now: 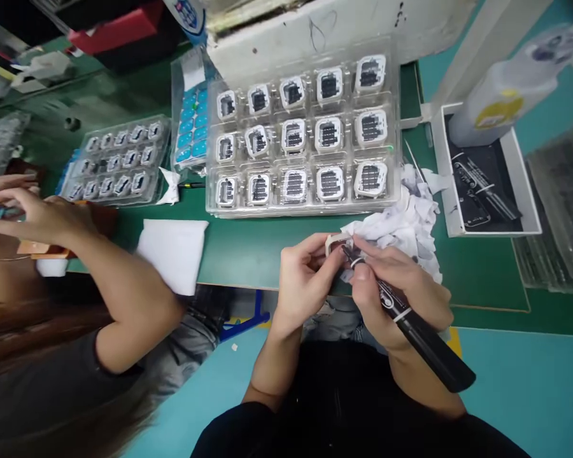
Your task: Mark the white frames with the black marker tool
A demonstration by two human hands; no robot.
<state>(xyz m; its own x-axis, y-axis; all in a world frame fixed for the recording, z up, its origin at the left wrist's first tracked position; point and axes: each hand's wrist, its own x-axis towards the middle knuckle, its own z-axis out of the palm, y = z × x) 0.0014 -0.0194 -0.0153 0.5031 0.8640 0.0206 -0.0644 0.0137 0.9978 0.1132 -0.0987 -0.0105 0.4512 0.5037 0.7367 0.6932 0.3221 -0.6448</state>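
My left hand (pixel 310 273) pinches a small white square frame-like part (pixel 335 242) between thumb and fingers, above the front edge of the bench. In my right hand (pixel 391 286) lies a black marker pen (pixel 410 324), its tip against or very near the part; I cannot tell whether it touches. The pen's thick end points down to the right. Beyond my hands stands a clear plastic tray (pixel 248 212) with rows of similar white parts, dark inside. Crumpled white wipes (pixel 410 222) lie right beside my right hand.
At the left a co-worker's arm (pixel 119 273) and hands reach over the bench. A smaller tray (pixel 117 162), a blue-celled pack (pixel 191 130) and a folded white cloth (pixel 172 251) lie there. Right, a white box (pixel 494 229) holds a bottle (pixel 501 102) and another marker (pixel 487 187).
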